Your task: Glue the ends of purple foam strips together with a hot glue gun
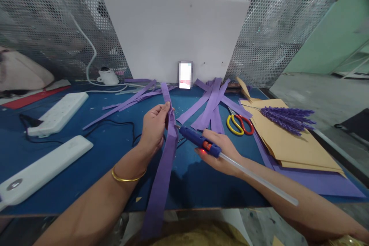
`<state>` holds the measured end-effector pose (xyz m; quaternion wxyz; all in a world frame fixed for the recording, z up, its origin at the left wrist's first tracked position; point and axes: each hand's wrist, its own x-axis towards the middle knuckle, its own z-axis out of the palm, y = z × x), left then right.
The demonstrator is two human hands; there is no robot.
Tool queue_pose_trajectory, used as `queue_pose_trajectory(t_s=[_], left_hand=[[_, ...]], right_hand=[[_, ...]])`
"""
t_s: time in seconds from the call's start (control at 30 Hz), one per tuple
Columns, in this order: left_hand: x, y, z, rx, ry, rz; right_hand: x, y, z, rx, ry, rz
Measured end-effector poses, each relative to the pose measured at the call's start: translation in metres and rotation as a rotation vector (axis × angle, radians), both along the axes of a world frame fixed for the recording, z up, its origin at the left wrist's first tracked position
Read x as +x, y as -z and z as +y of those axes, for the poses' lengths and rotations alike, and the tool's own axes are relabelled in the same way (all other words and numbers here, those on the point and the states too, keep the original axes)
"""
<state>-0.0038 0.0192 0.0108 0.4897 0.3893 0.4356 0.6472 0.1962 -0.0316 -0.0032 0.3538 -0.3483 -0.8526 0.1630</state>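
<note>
A long purple paper strip (161, 178) is pinched in my left hand (154, 127), folded where the fingers grip it. Its lower end hangs past the table's front edge. My right hand (220, 152) is wrapped round a blue glue gun (191, 137), with a clear glue stick (259, 178) jutting from its back and a small red light glowing. The gun's nozzle is at the strip beside my left fingers; whether it touches I cannot tell. Several cut purple strips (211, 103) lie behind my right hand, and narrower purple strips (129, 102) lie to the left.
Scissors (239, 123) with yellow and red handles lie right of centre. Brown paper sheets (300, 150) carry purple flower sprigs (288, 119). On the left are a power strip (60, 113) and a long white device (49, 169) with a black cable. A lit phone (185, 75) leans against a white board (173, 34).
</note>
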Motion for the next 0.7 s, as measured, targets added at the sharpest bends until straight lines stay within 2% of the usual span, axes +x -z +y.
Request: queue_pose_trajectory(t_s=[0.33, 0.47, 0.57, 0.7], left_hand=[[-0.002, 0.003, 0.002, 0.014, -0.021, 0.015], [-0.006, -0.001, 0.001, -0.023, 0.013, 0.02], [-0.008, -0.005, 0.0, -0.06, -0.003, 0.026], [-0.011, -0.009, 0.0, -0.086, -0.061, 0.045]], right_hand=[[-0.001, 0.003, 0.001, -0.001, -0.007, 0.002], [0.0, 0.003, 0.003, -0.035, 0.029, -0.006], [0.001, 0.006, 0.005, -0.114, 0.102, 0.029], [0.002, 0.013, 0.01, -0.293, 0.183, 0.184]])
